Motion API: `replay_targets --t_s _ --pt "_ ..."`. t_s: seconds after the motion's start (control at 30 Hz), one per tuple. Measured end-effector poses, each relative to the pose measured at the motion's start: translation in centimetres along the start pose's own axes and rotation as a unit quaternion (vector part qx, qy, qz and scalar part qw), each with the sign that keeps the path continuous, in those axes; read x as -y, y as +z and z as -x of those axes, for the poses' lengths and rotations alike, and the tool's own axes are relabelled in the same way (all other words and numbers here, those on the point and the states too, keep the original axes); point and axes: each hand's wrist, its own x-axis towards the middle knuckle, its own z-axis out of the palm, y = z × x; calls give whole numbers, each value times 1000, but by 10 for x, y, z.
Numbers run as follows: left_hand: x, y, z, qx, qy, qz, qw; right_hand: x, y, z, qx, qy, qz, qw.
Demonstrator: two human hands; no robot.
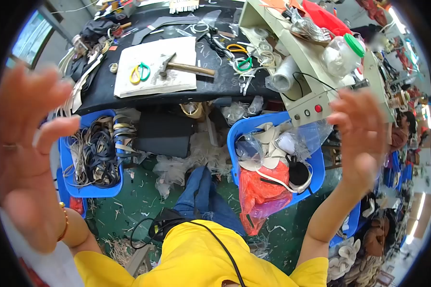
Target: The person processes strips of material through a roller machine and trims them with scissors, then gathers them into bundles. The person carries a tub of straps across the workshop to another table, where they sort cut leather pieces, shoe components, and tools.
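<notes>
On the table before me, a hammer and, left of it, scissors are lying on a pad. A jar is resting on a cabinet at right. Lower, a left tub is holding straps, a right tub a bag.

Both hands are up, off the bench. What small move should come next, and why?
Probably lower the right hand toward the hammer handle: that hand and the left hand look empty, and the handle points rightward over the white board.
</notes>
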Motion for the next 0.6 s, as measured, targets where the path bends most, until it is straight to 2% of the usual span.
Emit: replay_targets --t_s 0.1,0.13,0.2,0.23,0.27,0.3,0.33,0.4,0.43,0.5,0.6 --pt "41 49 9 -96 -149 55 983 -84 -24 54 -62 196 39 978" --pt "58 63 10 -70 -193 49 978 -119 -29 82 -128 305 11 944" --pt "104 92 23 -17 -269 28 963 -213 -38 167 -129 423 124 888" --pt "133 108 40 7 -299 14 954 -260 -42 222 -70 522 175 832" --pt "156 126 56 31 -330 34 943 -257 -14 231 -67 624 165 761" --pt "172 145 74 55 -360 50 930 -280 5 269 -44 647 247 720" --pt "183 166 92 74 -379 73 920 -319 26 324 -50 661 272 698" --pt "196 206 126 116 -417 107 895 -313 83 346 -60 785 285 547" --pt "195 226 143 144 -440 116 879 -327 104 375 -153 794 236 539" --pt "189 263 169 210 -458 124 855 -305 116 387 -99 705 300 635" --pt "173 317 190 298 -437 143 837 -288 90 440 28 639 321 699"
